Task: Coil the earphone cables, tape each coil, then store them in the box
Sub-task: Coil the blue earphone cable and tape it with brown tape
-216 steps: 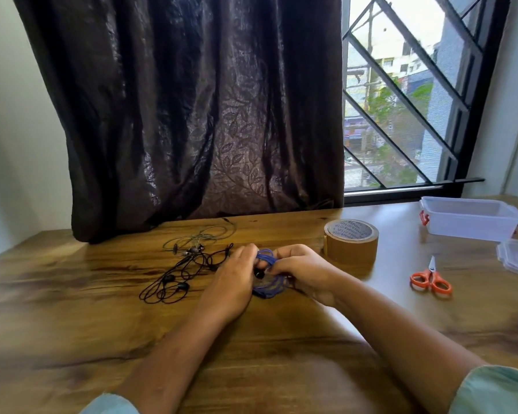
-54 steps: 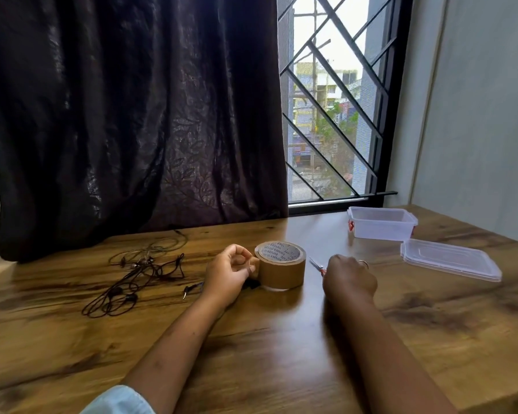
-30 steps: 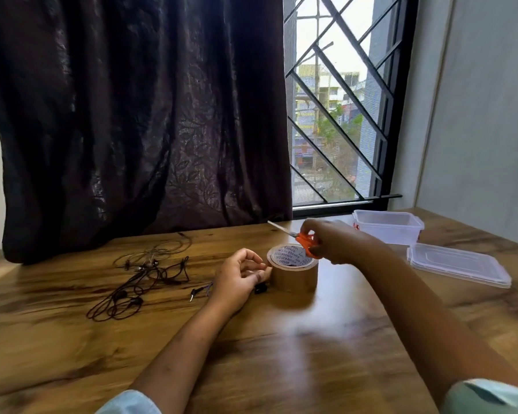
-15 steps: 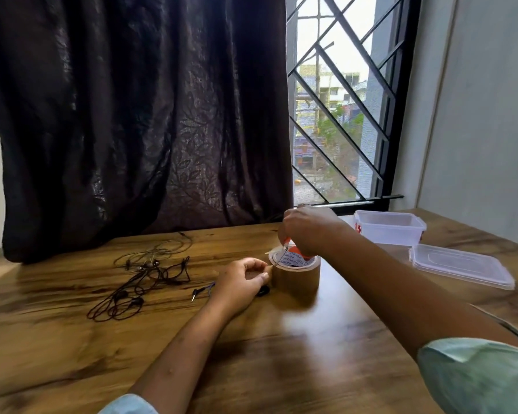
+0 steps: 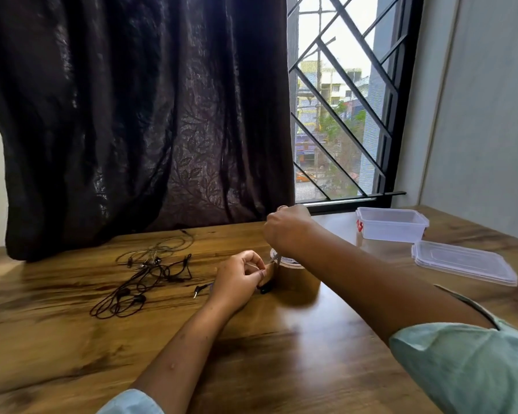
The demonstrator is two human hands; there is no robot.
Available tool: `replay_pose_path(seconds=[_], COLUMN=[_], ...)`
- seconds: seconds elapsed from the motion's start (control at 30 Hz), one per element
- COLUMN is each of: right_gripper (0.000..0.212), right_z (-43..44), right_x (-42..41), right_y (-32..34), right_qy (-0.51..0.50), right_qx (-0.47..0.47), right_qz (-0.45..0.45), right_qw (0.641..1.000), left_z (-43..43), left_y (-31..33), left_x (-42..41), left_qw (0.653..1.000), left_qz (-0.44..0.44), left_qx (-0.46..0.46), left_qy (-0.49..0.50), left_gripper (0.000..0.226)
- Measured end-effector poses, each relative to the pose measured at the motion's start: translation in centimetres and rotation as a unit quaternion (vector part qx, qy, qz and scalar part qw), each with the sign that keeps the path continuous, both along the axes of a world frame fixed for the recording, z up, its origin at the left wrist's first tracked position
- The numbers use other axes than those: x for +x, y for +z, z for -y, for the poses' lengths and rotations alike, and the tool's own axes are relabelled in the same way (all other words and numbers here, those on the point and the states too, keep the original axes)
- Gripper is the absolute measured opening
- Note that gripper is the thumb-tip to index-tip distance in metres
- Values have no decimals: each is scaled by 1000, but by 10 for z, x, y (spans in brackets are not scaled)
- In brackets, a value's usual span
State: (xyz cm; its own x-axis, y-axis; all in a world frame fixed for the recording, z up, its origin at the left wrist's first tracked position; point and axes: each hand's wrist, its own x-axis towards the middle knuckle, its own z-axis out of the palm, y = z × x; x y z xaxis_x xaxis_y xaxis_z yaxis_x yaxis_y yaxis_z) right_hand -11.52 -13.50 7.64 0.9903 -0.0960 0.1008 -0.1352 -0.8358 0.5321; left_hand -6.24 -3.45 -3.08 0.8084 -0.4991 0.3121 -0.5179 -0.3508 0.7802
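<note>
A brown tape roll (image 5: 296, 280) stands on the wooden table (image 5: 281, 354), partly behind my right forearm. My left hand (image 5: 237, 279) sits just left of it, thumb and fingers pinching the tape's free end at the roll's rim. Under that hand lies the coiled blue earphone, mostly hidden; its jack (image 5: 198, 290) and a black earbud (image 5: 265, 289) stick out. My right hand (image 5: 287, 231) hovers above the roll and grips the scissors, whose blade tip (image 5: 274, 259) points down at the pinched tape. The handles are hidden in the fist.
A tangle of loose black and grey earphones (image 5: 150, 276) lies to the left. An open clear plastic box (image 5: 391, 224) stands at the back right, its lid (image 5: 464, 262) beside it. A dark curtain and a barred window are behind the table.
My right hand picked up the scissors from the table, carried them over the tape roll and lowered the blades to the tape end. My left hand stayed by the roll, now pinching the tape.
</note>
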Motion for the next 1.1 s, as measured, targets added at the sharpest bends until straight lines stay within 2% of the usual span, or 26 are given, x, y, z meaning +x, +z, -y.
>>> replay_pose_path(seconds=[0.2, 0.47, 0.53, 0.7, 0.83, 0.97, 1.1], right_gripper=[31, 27, 27, 23, 29, 24, 23], right_z=[-14, -29, -28, -25, -15, 4, 44], right_x=[14, 26, 26, 20, 22, 1, -23], right_y=[-3, -14, -14, -13, -12, 13, 36], right_qy=[-9, -27, -26, -15, -40, -44, -110], right_qx=[-95, -221, -234, -260, -204, -77, 58], right_qz=[-20, -78, -80, -106, -84, -8, 79], right_qw=[995, 972, 969, 960, 975, 996, 989], left_z=[-1, -3, -2, 0, 1, 3, 5], left_y=[10, 15, 15, 10, 3, -4, -7], left_x=[-10, -17, -17, -12, -2, 7, 9], left_qw=[1000, 999, 999, 998, 998, 995, 993], left_qz=[7, -47, -51, -58, -64, -93, -110], left_qx=[10, 1, 1, -7, -15, -21, -41], left_qy=[5, -4, -9, -15, -6, 1, -6], left_gripper=[24, 15, 9, 11, 14, 8, 13])
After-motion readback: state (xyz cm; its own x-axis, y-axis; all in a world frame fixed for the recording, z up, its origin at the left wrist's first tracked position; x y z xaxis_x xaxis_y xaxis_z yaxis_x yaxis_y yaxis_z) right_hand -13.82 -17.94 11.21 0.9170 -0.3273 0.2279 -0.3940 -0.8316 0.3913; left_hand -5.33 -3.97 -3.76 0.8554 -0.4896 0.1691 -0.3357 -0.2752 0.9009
